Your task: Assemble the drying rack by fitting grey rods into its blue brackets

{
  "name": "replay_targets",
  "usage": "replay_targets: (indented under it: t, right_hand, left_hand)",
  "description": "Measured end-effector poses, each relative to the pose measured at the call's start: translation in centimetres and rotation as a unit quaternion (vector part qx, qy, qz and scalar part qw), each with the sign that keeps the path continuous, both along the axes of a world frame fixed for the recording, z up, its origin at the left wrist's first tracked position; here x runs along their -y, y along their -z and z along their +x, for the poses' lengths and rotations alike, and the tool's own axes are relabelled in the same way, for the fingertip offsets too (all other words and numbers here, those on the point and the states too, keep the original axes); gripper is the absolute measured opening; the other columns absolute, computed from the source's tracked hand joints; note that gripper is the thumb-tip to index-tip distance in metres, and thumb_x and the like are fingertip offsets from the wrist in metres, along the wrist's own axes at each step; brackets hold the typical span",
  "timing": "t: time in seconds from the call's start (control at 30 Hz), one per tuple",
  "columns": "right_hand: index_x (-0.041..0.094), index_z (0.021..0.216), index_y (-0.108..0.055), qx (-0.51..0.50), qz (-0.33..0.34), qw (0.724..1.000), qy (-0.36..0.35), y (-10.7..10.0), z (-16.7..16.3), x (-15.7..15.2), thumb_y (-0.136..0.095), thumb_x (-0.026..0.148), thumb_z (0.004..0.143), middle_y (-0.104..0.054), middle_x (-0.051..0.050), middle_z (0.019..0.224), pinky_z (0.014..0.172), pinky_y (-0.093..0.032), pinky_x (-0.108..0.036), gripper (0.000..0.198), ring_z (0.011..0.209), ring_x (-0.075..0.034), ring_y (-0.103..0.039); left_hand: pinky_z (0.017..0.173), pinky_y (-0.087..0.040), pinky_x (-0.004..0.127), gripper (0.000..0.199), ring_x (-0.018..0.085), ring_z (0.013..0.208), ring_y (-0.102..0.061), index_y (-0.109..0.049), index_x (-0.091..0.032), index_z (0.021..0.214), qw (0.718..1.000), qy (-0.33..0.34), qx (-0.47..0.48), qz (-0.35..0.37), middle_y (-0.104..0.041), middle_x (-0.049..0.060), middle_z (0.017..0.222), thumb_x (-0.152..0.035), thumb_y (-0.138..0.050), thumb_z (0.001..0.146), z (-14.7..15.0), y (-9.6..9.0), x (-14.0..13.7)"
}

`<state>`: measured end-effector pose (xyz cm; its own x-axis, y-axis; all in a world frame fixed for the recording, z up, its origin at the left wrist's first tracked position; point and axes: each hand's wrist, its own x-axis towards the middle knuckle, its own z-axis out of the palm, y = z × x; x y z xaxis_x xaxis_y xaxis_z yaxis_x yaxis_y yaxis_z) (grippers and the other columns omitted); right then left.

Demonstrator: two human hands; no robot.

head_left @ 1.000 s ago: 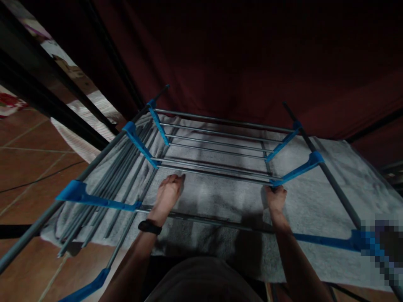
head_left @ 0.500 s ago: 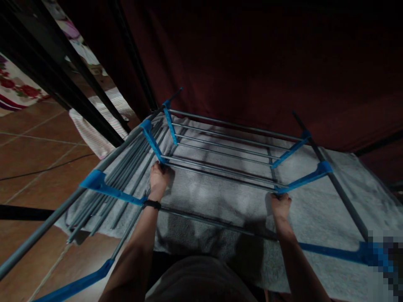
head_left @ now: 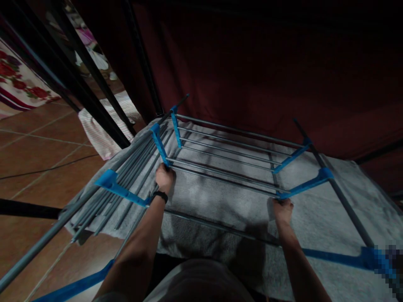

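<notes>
A: In this head view, where is the tube rack (head_left: 224,181)?
B: It stands over the grey blanket (head_left: 214,201), before the dark red curtain (head_left: 239,84).
A: And the hands?
B: The left hand (head_left: 165,178) is closed around one blue bracket's (head_left: 160,144) lower end; the right hand (head_left: 283,211) touches the opposite bracket (head_left: 302,187), but its grip I cannot tell.

The rods (head_left: 349,210) look like smooth metal with a soft sheen, the brackets (head_left: 305,183) like matt plastic. The blanket (head_left: 204,201) is rough, fluffy cloth; the curtain (head_left: 252,67), dull fabric. Floor tiles (head_left: 34,153) seem faintly glossy.
</notes>
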<state>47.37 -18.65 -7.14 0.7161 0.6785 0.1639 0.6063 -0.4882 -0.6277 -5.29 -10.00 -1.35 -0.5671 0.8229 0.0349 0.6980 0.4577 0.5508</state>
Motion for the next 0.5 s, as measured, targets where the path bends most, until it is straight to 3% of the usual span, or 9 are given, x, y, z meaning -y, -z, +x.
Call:
replay_targets:
  t: [0.1,0.3,0.5]
  right_hand:
    - [0.022,0.094,-0.055,-0.027,-0.008,0.999,0.019,-0.1,-0.2,0.0,-0.059,0.038,0.073,-0.062,-0.013,0.094,0.092,-0.051,-0.049,0.026,0.098,-0.035,-0.063]
    - [0.019,0.104,-0.057,-0.054,-0.01,0.998,0.023,-0.2,-0.3,0.1,-0.06,0.041,0.072,-0.062,-0.015,0.104,0.095,-0.05,-0.049,0.038,0.104,-0.035,-0.062]
    - [0.016,0.104,-0.062,-0.056,-0.009,0.998,0.014,-0.5,0.2,-0.4,-0.058,0.04,0.073,-0.064,-0.016,0.097,0.091,-0.05,-0.047,0.039,0.099,-0.034,-0.064]
  left_hand:
    - [0.086,-0.051,0.035,0.024,0.028,0.105,-0.067,-0.063,-0.016,0.116,1.0,0.012,-0.003,-0.002,-0.072,0.013,0.111,-0.019,-0.055,0.093,-0.2,0.0,-0.3]
    - [0.093,-0.05,0.04,0.028,0.033,0.116,-0.063,-0.062,-0.014,0.119,0.999,0.006,-0.045,0.027,-0.067,0.02,0.12,-0.023,-0.056,0.094,0.0,0.8,-0.2]
    - [0.09,-0.05,0.039,0.025,0.033,0.111,-0.065,-0.065,-0.015,0.116,0.999,0.011,-0.014,0.035,-0.069,0.019,0.117,-0.024,-0.058,0.094,-0.5,0.9,-0.4]
